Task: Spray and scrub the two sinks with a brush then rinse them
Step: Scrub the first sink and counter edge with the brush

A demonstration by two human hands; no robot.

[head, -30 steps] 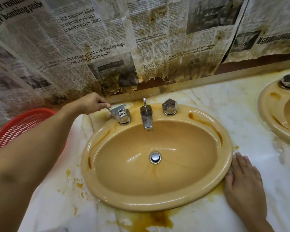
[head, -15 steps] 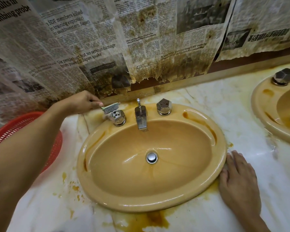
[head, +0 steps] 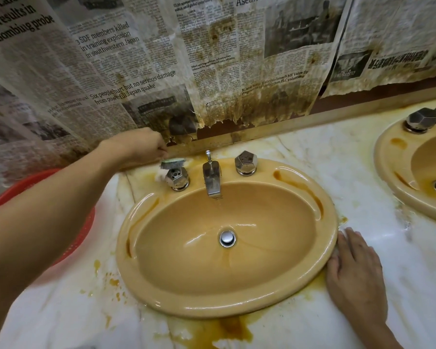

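2 sinks: centre sink [head: 227, 307], right sink [head: 388, 172] cropped | left hand [head: 139, 147] fingers grasp 1 brush [head: 173, 163] | right hand [head: 355, 270] fingers released, against centre rim

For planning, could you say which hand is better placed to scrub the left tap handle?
Left, probably: the left hand grips the brush at that handle; the right hand rests flat on the counter.

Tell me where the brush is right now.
Head view, upper left of centre: the brush is gripped by the left hand, at the back rim of the near sink, just behind its left tap knob.
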